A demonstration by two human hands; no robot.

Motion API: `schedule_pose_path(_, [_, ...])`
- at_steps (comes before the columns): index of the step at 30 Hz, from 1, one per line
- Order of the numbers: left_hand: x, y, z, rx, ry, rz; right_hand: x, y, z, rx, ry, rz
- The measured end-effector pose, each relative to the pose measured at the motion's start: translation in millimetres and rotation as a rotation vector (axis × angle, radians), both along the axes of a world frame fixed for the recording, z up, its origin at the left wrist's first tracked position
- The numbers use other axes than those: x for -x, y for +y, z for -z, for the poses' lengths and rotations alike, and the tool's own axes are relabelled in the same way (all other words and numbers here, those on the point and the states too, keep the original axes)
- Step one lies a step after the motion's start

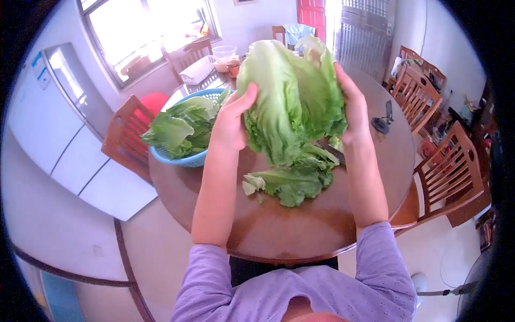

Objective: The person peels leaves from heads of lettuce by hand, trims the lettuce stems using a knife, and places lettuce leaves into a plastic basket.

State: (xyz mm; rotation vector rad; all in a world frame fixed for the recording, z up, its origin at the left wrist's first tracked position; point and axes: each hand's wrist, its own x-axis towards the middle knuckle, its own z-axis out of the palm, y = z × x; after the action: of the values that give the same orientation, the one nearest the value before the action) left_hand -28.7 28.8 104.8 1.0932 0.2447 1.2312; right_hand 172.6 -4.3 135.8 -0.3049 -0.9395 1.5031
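A large bunch of green lettuce leaves point(284, 102) is held up above the table between both hands. My left hand point(233, 118) grips its left side, thumb on the front. My right hand point(355, 107) holds the right edge, fingers partly behind the leaves. Below, loose lettuce leaves point(298, 182) lie on the brown round table point(257, 225), with small torn pieces at their left end. A blue basket point(185, 160) to the left holds more green leaves point(179, 129). A dark object, partly hidden, shows beside my right wrist.
Behind the basket stand a white tray point(198, 70) and a clear plastic container point(224, 52). A black object point(381, 124) rests at the table's right side. Wooden chairs point(448, 166) surround the table; a white fridge point(80, 134) is at the left.
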Motion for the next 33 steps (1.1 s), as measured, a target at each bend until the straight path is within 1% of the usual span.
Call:
schedule_pose_path(2, [-1, -6, -6, 0.093, -0.018, -0.096, -6, 11, 4, -0.097, 0.107, -0.116])
schedule_pose_path(3, [-3, -9, -8, 0.081, -0.012, -0.204, -10, 20, 6, -0.147, 0.158, -0.169])
schedule_pose_path(4, [1, -7, -9, 0.091, -0.042, -0.165, -15, 25, 9, -0.195, 0.208, -0.223])
schedule_pose_path(5, [5, -1, -7, 0.094, -0.115, -0.084, -16, 28, 12, -0.186, 0.273, -0.257])
schedule_pose_path(8, [7, 3, -10, 0.064, -0.281, 0.127, -19, 32, 16, -0.256, 0.379, -0.402])
schedule_pose_path(9, [7, 1, -12, 0.046, -0.327, 0.188, -20, 32, 16, -0.295, 0.374, -0.419])
schedule_pose_path(12, [16, 2, -15, -0.004, -0.360, 0.159, -19, 31, 16, -0.319, 0.340, -0.385])
schedule_pose_path(15, [27, 5, -17, -0.090, -0.347, 0.126, -16, 37, 20, -0.288, 0.422, -0.466])
schedule_pose_path(18, [39, -2, -25, -0.142, -0.343, -0.008, -13, 37, 24, -0.289, 0.476, -0.504])
schedule_pose_path(19, [47, 0, -26, -0.200, -0.409, 0.074, -12, 37, 25, -0.297, 0.504, -0.551])
schedule_pose_path(22, [65, -3, -25, -0.287, -0.598, 0.201, -11, 36, 26, -0.326, 0.524, -0.583])
schedule_pose_path(23, [70, -2, -25, -0.343, -0.621, 0.253, -12, 35, 26, -0.350, 0.483, -0.572])
schedule_pose_path(26, [83, -10, -30, -0.314, -0.554, -0.008, -10, 33, 27, -0.396, 0.360, -0.509])
schedule_pose_path(28, [93, -8, -31, -0.313, -0.613, -0.020, 0, 37, 26, -0.393, 0.272, -0.441])
schedule_pose_path(29, [100, -6, -32, -0.312, -0.639, -0.030, 10, 42, 24, -0.365, 0.212, -0.357])
schedule_pose_path(32, [120, 1, -24, -0.505, -0.574, -0.017, 49, 60, 13, -0.268, 0.043, -0.115])
schedule_pose_path(33, [122, -2, -26, -0.507, -0.555, -0.085, 65, 68, 8, -0.237, -0.014, -0.047])
